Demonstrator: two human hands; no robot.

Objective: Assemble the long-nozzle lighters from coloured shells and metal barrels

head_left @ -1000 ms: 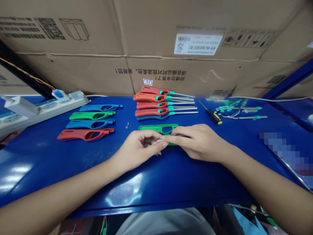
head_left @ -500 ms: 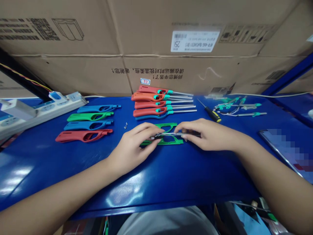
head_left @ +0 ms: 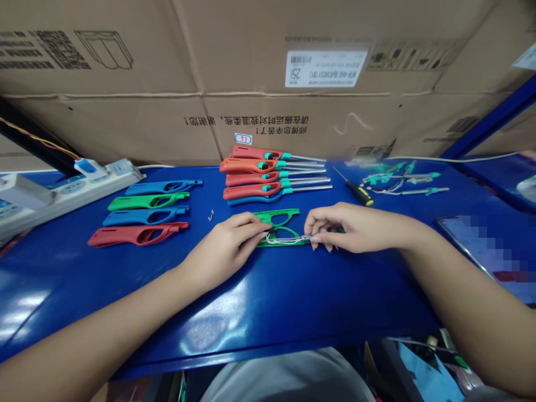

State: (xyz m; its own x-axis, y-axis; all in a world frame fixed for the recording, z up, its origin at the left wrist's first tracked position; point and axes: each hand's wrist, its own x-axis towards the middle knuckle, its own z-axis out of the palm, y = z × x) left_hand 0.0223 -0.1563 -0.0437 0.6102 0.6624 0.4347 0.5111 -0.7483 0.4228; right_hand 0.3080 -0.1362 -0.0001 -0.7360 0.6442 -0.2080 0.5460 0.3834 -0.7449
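Observation:
Two green lighter shell halves lie on the blue table; the far half (head_left: 288,213) has its open trigger loop uncovered, while the near half (head_left: 268,244) is partly hidden by my fingers and white wires (head_left: 280,242). My left hand (head_left: 234,243) is closed over the left part of the near half, thumb and index finger pinching a small dark part (head_left: 272,230) by the wires. At the right end, my right hand (head_left: 347,228) grips a thin metal lighter tube (head_left: 307,238) with the wires running to it. Its fingers hide most of the tube.
Red lighters (head_left: 251,178) with metal tubes are stacked behind. Several coloured handles (head_left: 138,234) lie left, near a power strip (head_left: 92,181) and small screws (head_left: 211,215). A screwdriver (head_left: 358,192), wired tube parts (head_left: 419,191) and a phone (head_left: 473,245) are right. A cardboard box (head_left: 251,78) stands behind.
The wired tube assembly has come down onto the near green half, its wires now lying along it. My right hand's fingers have curled in more. The whole view has shifted slightly.

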